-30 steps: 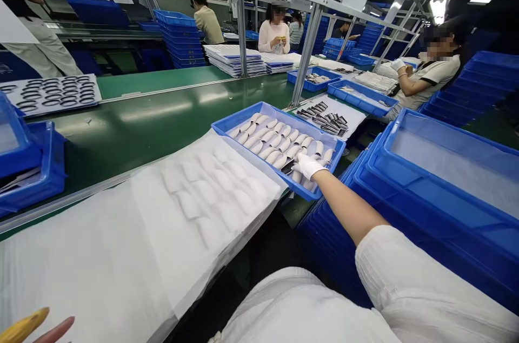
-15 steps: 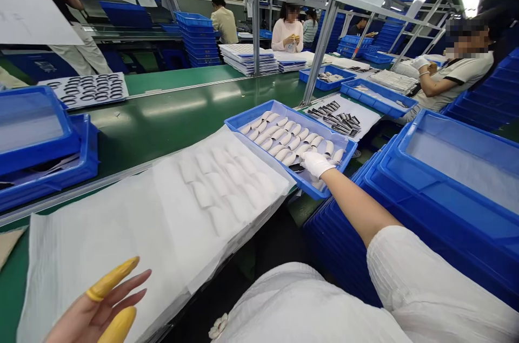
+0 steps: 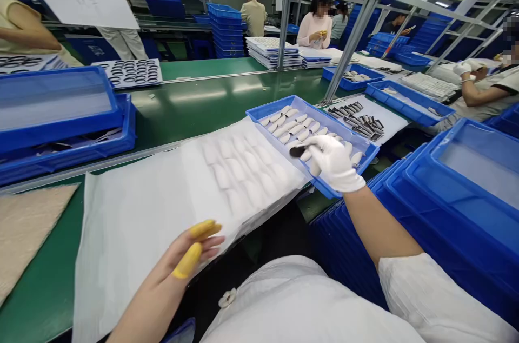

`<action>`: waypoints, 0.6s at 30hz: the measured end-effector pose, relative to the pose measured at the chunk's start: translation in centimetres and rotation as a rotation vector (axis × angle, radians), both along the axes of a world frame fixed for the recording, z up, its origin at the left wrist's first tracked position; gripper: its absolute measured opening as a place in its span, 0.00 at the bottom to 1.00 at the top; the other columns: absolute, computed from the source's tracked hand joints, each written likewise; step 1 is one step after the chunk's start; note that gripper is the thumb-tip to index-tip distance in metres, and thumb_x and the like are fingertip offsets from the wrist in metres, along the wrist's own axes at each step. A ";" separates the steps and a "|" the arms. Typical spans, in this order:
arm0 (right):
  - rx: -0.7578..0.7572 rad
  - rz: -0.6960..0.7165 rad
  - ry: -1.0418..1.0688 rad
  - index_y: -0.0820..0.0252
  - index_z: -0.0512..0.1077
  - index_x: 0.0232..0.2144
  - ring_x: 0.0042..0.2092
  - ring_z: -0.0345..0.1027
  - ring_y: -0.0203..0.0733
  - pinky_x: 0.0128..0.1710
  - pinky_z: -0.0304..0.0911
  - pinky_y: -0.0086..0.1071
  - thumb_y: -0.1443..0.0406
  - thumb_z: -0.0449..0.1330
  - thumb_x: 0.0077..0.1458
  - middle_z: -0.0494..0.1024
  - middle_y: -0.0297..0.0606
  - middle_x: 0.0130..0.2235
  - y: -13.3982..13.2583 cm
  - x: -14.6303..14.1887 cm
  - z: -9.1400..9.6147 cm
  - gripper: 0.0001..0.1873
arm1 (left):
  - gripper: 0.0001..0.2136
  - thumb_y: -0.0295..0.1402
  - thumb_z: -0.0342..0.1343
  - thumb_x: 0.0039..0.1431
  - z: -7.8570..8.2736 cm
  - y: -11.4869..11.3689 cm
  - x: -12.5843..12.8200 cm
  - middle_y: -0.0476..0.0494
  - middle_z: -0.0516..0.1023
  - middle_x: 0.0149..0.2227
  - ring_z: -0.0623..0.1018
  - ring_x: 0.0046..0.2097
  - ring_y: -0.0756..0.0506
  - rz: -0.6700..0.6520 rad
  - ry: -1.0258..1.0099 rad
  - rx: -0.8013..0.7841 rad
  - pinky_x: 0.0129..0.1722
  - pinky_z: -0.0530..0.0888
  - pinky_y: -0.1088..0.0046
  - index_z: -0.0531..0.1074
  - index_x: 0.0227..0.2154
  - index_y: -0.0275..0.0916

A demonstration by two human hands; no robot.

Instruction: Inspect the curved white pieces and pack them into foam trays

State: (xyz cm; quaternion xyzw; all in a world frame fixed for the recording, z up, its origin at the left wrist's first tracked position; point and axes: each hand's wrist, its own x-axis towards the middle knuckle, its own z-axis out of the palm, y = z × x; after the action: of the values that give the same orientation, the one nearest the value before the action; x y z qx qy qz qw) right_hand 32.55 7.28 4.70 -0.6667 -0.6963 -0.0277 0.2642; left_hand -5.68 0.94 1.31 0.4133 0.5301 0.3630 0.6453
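Observation:
My right hand (image 3: pixel 333 165), in a white glove, grips a small dark piece (image 3: pixel 298 152) by one end above the front of a blue tray (image 3: pixel 371 156). Rows of pale, curved, shell-like pieces (image 3: pixel 297 129) lie in that tray on a white liner. Bare except for yellow finger cots, my left hand (image 3: pixel 190 259) hovers empty over the near edge of a stack of thin white sheets (image 3: pixel 133 224). Its fingers are stretched out and the thumb stands apart. Through the top sheet faint rows of similar curved shapes (image 3: pixel 243 170) show.
Stacked blue trays rise at the right (image 3: pixel 421 170) and left (image 3: pixel 60 110). Beyond my tray lies a white board (image 3: pixel 391 121) with dark strips. A metal post (image 3: pixel 351 45) stands behind it. A beige sheet (image 3: pixel 32 224) lies at left. Co-workers sit across the green bench (image 3: pixel 211 91) and at far right.
My right hand has lifted from the tray toward me with the dark piece. My left hand has moved right and up toward the middle. The view has turned left.

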 end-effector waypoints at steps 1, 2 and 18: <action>0.081 0.178 0.019 0.57 0.73 0.50 0.42 0.70 0.45 0.46 0.63 0.37 0.66 0.47 0.66 0.77 0.41 0.39 -0.8 -2.2 0.4 0.18 | 0.30 0.55 0.62 0.52 0.4 -0.3 1.1 0.36 0.78 0.53 0.78 0.52 0.33 -0.012 -0.094 -0.036 0.52 0.76 0.56 0.73 0.53 0.43; 0.131 0.354 -0.019 0.56 0.74 0.49 0.38 0.70 0.43 0.41 0.63 0.35 0.67 0.48 0.65 0.76 0.39 0.36 -1.5 -4.4 0.7 0.18 | 0.28 0.55 0.59 0.56 0.7 -0.5 2.1 0.36 0.79 0.51 0.79 0.50 0.35 -0.049 -0.172 -0.090 0.51 0.76 0.57 0.72 0.54 0.42; -0.061 0.432 0.863 0.51 0.66 0.52 0.35 0.69 0.39 0.36 0.65 0.34 0.61 0.60 0.62 0.74 0.35 0.35 -3.7 -12.5 -0.5 0.17 | 0.24 0.47 0.63 0.58 0.6 -1.5 4.5 0.38 0.78 0.48 0.80 0.44 0.43 -0.147 -0.286 -0.185 0.43 0.76 0.67 0.71 0.53 0.40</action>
State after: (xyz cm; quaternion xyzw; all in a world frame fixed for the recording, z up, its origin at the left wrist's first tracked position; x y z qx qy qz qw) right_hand 20.01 3.57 4.20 -0.4651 -0.6460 0.3276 0.5090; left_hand -1.13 -0.56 1.92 0.3341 0.4325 0.3196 0.7741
